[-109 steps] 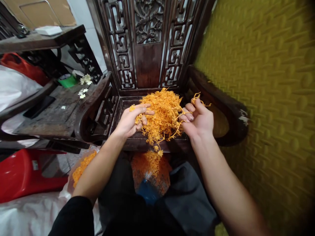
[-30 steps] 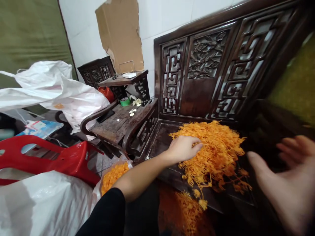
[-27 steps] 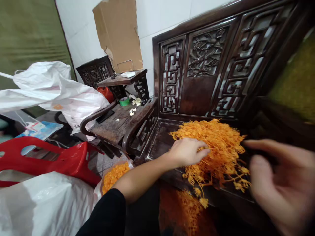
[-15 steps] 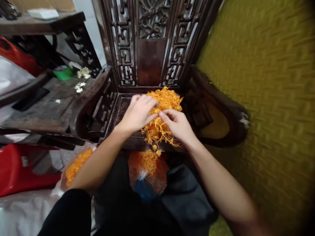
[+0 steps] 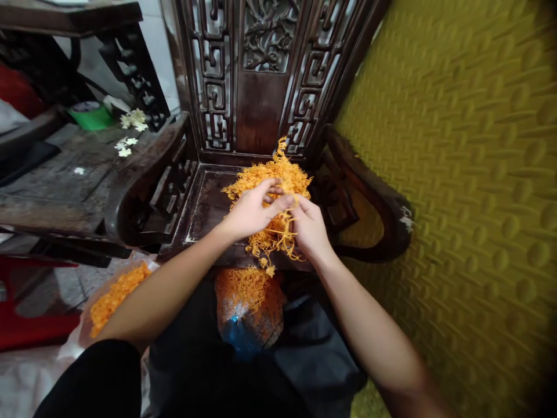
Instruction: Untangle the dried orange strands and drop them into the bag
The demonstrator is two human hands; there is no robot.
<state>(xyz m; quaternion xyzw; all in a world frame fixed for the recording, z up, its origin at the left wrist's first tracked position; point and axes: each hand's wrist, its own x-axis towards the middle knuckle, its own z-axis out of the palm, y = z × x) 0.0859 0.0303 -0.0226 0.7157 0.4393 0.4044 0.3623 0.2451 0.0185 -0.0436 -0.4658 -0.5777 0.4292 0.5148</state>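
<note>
A heap of orange, stringy pieces with small flower-like heads (image 5: pixel 243 177) lies on the dark wooden chair seat (image 5: pixel 209 203). Over its front part my left hand (image 5: pixel 255 212) is closed, thumb and fingers round some orange strands. My right hand (image 5: pixel 311 226) pinches an orange strand close beside the left thumb, the fingertips nearly touching. Thin strands hang below the fingers toward the seat's front edge. One curled sprig (image 5: pixel 281 150) stands up from the heap behind the hands. Exactly which strand each hand grips is partly hidden by the fingers.
Between my legs sits a clear bag (image 5: pixel 248 296) of orange pieces. Another bag of orange bits (image 5: pixel 117 296) is at lower left, near a red plastic stool (image 5: pixel 35 325). A green tape roll (image 5: pixel 90 115) and pale flowers (image 5: pixel 126 145) lie on the neighbouring wooden seat. A textured yellow surface (image 5: pixel 470 174) fills the right.
The view has shifted slightly. A curled sprig now rises at the back of the heap. My left fingers have moved closer to the right hand, and the right hand has turned more upright.
</note>
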